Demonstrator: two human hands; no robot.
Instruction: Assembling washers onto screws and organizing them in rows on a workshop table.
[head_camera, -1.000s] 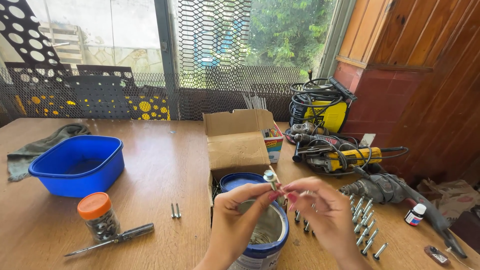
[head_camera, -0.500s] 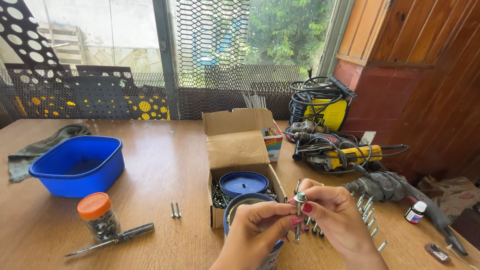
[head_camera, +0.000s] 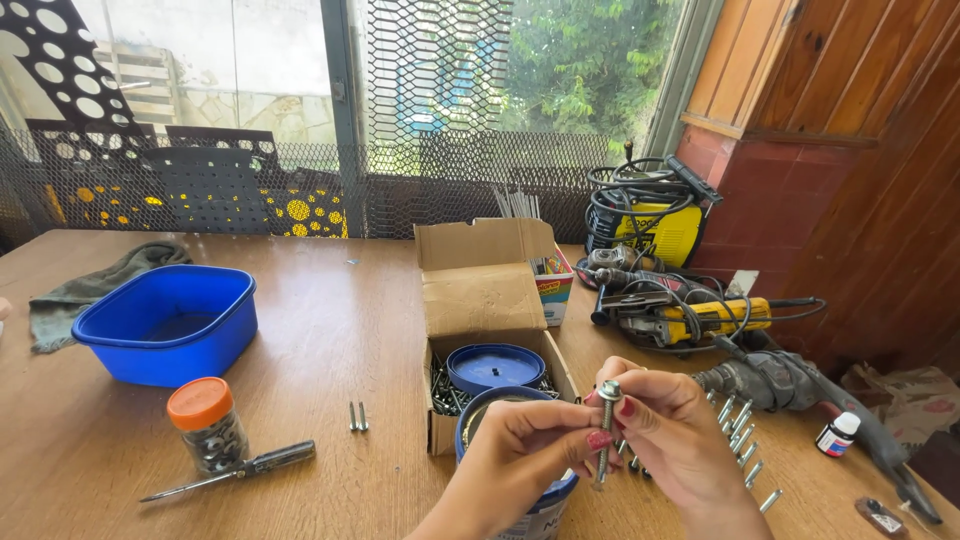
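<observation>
Both my hands meet over a blue round tub (head_camera: 480, 410) at the table's near edge. My left hand (head_camera: 525, 455) and my right hand (head_camera: 670, 435) pinch one long metal bolt (head_camera: 605, 425), held upright with its washered head on top. An open cardboard box (head_camera: 480, 300) just behind holds a blue lid (head_camera: 495, 365) lying on a heap of dark screws. A row of several loose bolts (head_camera: 740, 440) lies on the table right of my right hand.
On the left stand a blue plastic basin (head_camera: 165, 325), an orange-capped jar (head_camera: 205, 425), a screwdriver (head_camera: 235, 470) and two bolts (head_camera: 357, 416). A grey cloth (head_camera: 90, 285) lies far left. Power tools with cables (head_camera: 690, 320), a drill (head_camera: 790, 385) and a small bottle (head_camera: 835, 433) crowd the right.
My hands moved right and nearer to me, clear of the box. The bolt turned from lying across my fingers to standing upright, and the blue lid in the box came into view.
</observation>
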